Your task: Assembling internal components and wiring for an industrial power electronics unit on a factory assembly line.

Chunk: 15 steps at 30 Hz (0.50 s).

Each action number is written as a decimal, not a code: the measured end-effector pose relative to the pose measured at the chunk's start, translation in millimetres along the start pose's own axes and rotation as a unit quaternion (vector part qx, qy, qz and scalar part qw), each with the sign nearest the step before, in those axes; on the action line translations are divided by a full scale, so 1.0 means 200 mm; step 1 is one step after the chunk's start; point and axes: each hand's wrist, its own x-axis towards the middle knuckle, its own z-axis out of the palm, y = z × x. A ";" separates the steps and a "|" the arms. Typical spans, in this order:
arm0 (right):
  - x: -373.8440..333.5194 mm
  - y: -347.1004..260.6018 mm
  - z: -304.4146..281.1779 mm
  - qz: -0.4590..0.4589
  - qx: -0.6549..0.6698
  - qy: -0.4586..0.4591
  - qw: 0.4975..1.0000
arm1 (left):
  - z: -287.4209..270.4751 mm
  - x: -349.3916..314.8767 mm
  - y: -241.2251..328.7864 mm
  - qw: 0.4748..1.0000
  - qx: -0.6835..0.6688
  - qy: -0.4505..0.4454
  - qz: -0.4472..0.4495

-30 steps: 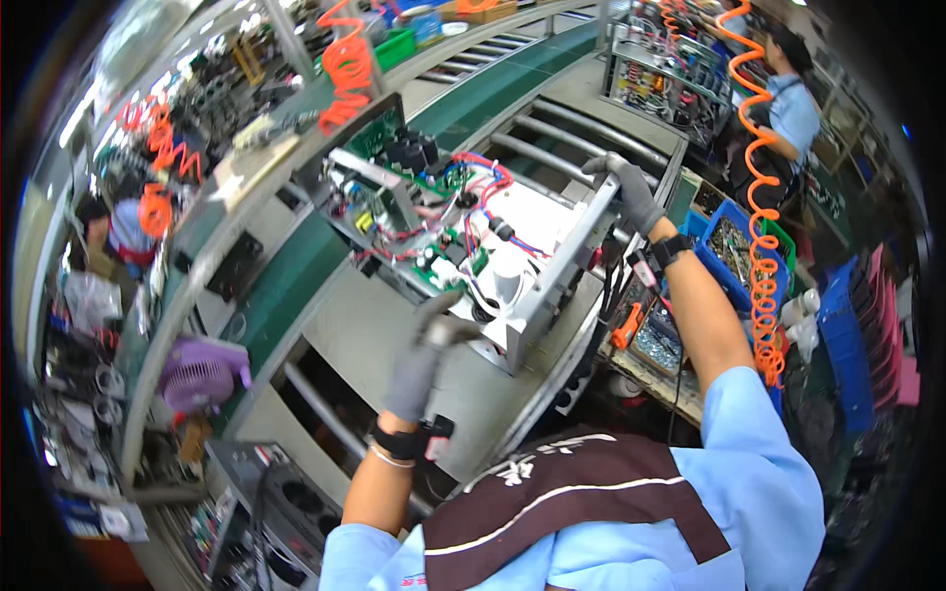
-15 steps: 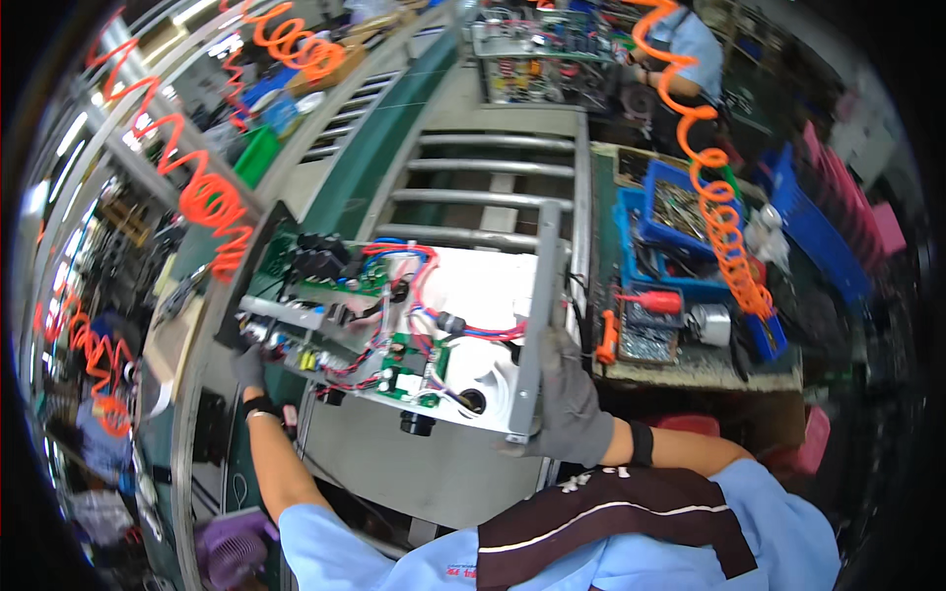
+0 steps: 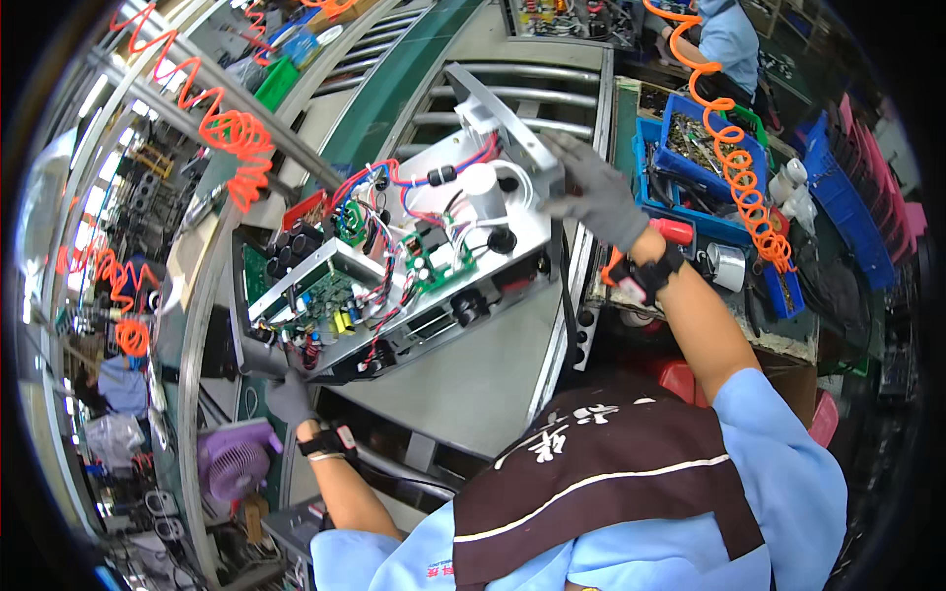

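An open metal chassis [image 3: 532, 239] full of electronics lies at a slant in front of me, its right end farther away than its left. Green circuit boards [image 3: 340, 300], red and blue wires [image 3: 399, 177] and black round parts show inside it. My left hand [image 3: 289, 399], in a grey glove, grips the chassis at its near left corner. My right hand [image 3: 599, 192], also gloved, is closed on the upright panel at the right end, thumb and fingers on either side of its edge. The underside of the chassis is hidden.
Beneath the chassis runs a roller conveyor [image 3: 552, 97]. On the right bench stand blue bins [image 3: 705, 148] of small parts and a red-handled tool [image 3: 673, 231]. Coiled orange hoses [image 3: 734, 163] hang on both sides. A purple fan [image 3: 236, 468] stands lower left; a co-worker [image 3: 727, 44] sits at the far right.
The chassis has turned counter-clockwise, its right end swinging away from me with my right hand on it. My left hand has moved slightly nearer and to the right with its corner.
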 end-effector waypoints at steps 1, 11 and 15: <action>0.02 0.03 0.01 0.026 0.039 -0.026 0.999 | -0.06 -0.11 -0.03 1.000 -0.008 0.007 -0.004; 0.10 0.30 0.35 0.104 0.088 -0.035 0.990 | -0.39 -0.98 0.16 0.986 0.167 0.004 -0.028; -0.17 0.26 0.00 0.112 0.103 -0.059 0.987 | -0.36 -1.04 0.13 0.960 0.277 0.034 0.004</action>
